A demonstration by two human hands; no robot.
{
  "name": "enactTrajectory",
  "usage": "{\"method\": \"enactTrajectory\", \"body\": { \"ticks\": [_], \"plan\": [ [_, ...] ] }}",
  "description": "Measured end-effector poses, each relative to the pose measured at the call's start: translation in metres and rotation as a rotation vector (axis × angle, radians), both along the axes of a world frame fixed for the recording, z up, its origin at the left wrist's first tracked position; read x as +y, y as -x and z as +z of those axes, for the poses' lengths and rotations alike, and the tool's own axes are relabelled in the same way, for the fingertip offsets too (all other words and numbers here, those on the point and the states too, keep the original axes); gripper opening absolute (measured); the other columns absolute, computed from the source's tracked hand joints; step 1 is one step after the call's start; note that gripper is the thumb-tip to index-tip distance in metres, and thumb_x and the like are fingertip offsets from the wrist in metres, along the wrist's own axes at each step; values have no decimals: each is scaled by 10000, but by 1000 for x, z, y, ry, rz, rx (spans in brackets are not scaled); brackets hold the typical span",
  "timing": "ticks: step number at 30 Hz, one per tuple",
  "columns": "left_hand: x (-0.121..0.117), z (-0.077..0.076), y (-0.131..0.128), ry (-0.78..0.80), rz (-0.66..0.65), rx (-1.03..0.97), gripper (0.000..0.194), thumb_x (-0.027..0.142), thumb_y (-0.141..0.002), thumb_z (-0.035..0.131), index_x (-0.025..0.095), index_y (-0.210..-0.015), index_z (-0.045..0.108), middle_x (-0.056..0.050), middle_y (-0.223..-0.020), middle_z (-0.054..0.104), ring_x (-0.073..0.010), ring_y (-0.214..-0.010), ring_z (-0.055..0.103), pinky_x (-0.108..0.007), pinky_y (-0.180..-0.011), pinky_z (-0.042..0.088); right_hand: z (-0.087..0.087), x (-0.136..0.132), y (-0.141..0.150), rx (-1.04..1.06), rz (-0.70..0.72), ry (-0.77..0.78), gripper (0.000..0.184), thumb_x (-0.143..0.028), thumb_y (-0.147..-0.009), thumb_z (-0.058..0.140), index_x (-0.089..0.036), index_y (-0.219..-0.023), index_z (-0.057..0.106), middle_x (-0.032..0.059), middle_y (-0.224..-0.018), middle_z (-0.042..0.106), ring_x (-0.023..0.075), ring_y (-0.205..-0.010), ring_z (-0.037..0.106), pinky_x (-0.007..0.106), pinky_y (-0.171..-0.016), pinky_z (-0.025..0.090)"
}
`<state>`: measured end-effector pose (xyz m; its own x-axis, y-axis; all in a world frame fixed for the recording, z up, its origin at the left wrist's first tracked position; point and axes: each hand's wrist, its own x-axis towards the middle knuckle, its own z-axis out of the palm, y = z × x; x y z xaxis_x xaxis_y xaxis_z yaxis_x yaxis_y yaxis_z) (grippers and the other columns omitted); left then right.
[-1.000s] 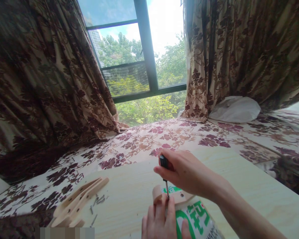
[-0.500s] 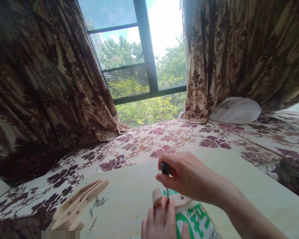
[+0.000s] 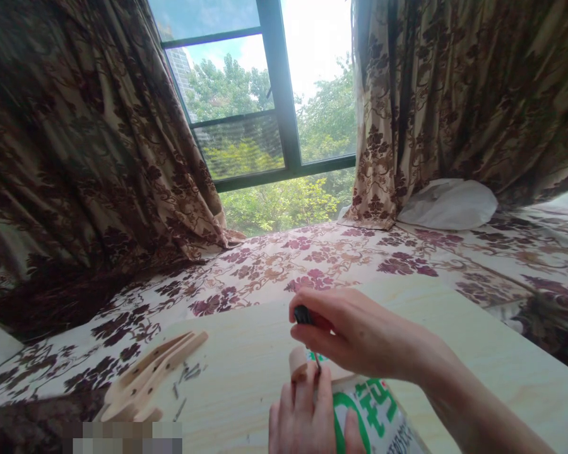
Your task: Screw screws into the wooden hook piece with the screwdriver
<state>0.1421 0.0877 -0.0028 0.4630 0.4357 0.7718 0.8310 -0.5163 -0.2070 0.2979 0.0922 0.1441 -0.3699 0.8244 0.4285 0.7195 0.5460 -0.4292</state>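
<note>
My right hand is closed round the black handle of a screwdriver, whose thin shaft slants down to a pale wooden piece. The tip is hidden by the fingers of my left hand, which press on the wooden piece and hold it down close beside the shaft. Under the wood and my left hand lies a white packet with green lettering. Much of the wooden piece is covered by my hands, so its full shape does not show.
Several curved wooden pieces with dark holes lie at the left of the pale board. Small screws are scattered beside them. Flowered cloth spreads behind, below a window, with a white plastic bag at the right.
The screwdriver's handle has tipped to the left, together with my right hand, and its shaft now leans. My left hand stays in place on the wood. The view has shifted slightly.
</note>
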Motion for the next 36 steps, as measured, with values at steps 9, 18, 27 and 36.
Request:
{"method": "enactTrajectory", "body": {
  "ticks": [9, 18, 27, 36],
  "plan": [
    [-2, -3, 1, 57, -35, -46, 366, 325, -885, 407, 227, -1166, 621, -25, -1171, 671, -217, -889, 640, -339, -710, 460, -4, 6, -5, 48, -126, 12, 140, -311, -900, 547, -190, -836, 519, -11, -700, 566, 109, -615, 446, 243, -578, 305],
    [-6, 0, -1, 111, -42, -57, 376, 314, -893, 392, 215, -1180, 614, -57, -1231, 638, -239, -946, 633, -357, -721, 470, -5, 10, -7, 94, -140, 2, 125, -297, -904, 546, -181, -859, 556, -12, -663, 587, 111, -596, 471, 242, -567, 309],
    [-6, -2, 0, 117, -45, -69, 388, 356, -919, 375, 218, -1211, 589, -45, -1246, 629, -237, -985, 624, -360, -754, 451, -2, 4, -2, 88, -6, -8, 124, -297, -905, 554, -187, -861, 590, -28, -682, 551, 96, -602, 441, 232, -568, 304],
    [-6, -1, 0, 130, -46, -61, 388, 356, -907, 389, 221, -1208, 594, -43, -1239, 635, -239, -969, 630, -361, -747, 466, -3, 2, -4, 118, -2, 16, 124, -302, -891, 570, -188, -856, 603, -26, -690, 578, 93, -605, 465, 228, -573, 318]
  ]
}}
